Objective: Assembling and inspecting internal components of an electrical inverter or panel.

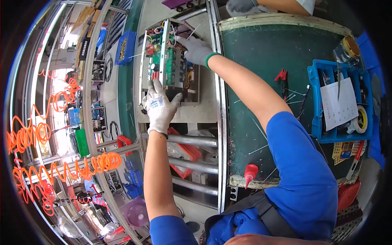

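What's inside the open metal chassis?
Green circuit boards, red parts and yellow wires show. Whatever lies beneath the boards, the left hand or the right hand is covered and can't be seen.

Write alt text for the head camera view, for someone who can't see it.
A person's white-gloved left hand and gray-gloved right hand are at an open metal electronics chassis with green circuit boards; a green tabletop at right bears a red squeeze bottle.

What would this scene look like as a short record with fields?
Left hand: white glove, at near end of open chassis
Right hand: grey glove, green cuff, at chassis's far right
Chassis contents: green circuit boards, wires
Bench: green top, right of chassis
On bench: red nozzle bottle, blue compartment tray, paper sheet over tray
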`<move>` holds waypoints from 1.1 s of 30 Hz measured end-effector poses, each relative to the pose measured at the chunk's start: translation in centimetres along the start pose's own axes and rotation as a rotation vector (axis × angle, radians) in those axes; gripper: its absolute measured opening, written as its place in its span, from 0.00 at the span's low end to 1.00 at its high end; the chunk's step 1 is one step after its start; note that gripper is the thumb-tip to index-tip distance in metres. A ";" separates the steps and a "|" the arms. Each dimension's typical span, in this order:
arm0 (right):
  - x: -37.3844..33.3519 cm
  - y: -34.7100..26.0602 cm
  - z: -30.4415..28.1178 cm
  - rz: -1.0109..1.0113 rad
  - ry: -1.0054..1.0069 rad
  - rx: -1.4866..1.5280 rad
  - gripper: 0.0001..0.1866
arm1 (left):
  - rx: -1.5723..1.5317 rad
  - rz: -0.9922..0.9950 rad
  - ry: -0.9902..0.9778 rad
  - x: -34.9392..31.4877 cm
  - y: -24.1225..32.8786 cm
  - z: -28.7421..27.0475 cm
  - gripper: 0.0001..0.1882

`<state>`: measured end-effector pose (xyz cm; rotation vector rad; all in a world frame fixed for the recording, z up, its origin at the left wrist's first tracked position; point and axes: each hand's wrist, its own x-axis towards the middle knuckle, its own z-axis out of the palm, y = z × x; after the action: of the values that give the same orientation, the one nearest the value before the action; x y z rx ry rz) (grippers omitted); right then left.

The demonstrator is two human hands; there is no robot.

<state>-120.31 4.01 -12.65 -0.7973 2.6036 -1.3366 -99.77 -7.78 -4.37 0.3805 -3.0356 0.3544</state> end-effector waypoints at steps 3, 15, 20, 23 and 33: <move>1.6 0.3 0.1 -0.072 -0.035 -0.141 0.34 | -0.017 0.016 0.020 0.1 0.0 -0.3 0.53; 0.6 1.4 3.8 -0.077 -0.038 1.008 0.31 | -0.026 0.026 0.030 -0.3 0.4 -0.2 0.54; 0.8 0.3 4.2 0.121 -0.273 1.933 0.28 | -0.018 0.022 0.052 -0.3 0.3 -0.1 0.54; 1.1 0.5 3.7 0.091 -0.198 1.729 0.25 | -0.035 0.014 0.039 -0.1 0.6 -0.1 0.53; 0.1 0.1 3.6 0.226 -0.348 1.971 0.19 | -0.027 0.027 0.068 -0.2 0.2 0.2 0.54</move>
<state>-119.24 1.37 -14.91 -0.1975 0.2796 -2.2649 -99.58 -7.61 -4.61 0.3196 -2.9783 0.3209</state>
